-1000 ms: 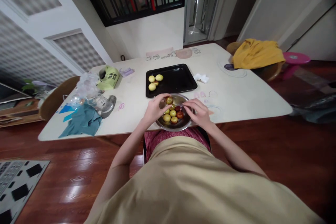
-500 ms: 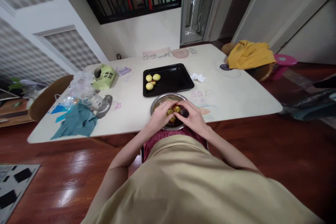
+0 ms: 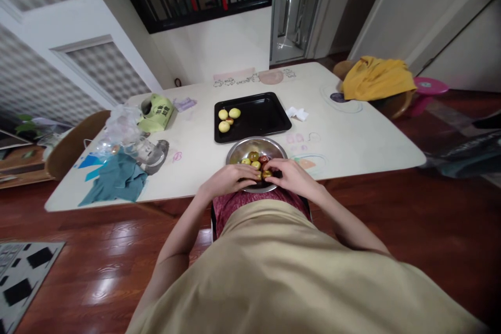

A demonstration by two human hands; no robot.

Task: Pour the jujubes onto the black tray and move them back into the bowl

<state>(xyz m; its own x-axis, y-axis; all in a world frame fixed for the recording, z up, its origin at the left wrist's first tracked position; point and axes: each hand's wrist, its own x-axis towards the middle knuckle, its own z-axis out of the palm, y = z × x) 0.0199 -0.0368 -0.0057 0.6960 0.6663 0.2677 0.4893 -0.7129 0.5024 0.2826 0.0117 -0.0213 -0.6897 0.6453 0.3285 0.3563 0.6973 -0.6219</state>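
A round steel bowl (image 3: 236,152) sits at the table's near edge, in front of my body. Inside lie several glossy round fruits (image 3: 254,156), yellow-green to red-brown, that look like fresh jujubes. Both hands reach into the bowl from its near side. The fingers and thumb of my left hand (image 3: 231,177) close about a jujube at the bowl's middle. My right hand (image 3: 293,175) pinches another jujube (image 3: 266,173) beside it; its fingertips partly cover the fruit. Just beyond the bowl lies a black baking tray (image 3: 258,115) with several pale yellow-green jujubes (image 3: 224,126) in its left end.
On the white table (image 3: 188,167), the left side holds a teal cloth (image 3: 117,177), clear plastic bags (image 3: 123,125) and a light-green bag (image 3: 158,113). A crumpled white tissue (image 3: 297,114) lies right of the tray. A yellow cloth (image 3: 378,78) hangs over a chair at the right.
My hands have drawn apart and lower toward the near side of the bowl, so more of the fruits show. The tray and its fruits look the same; the view has shifted slightly.
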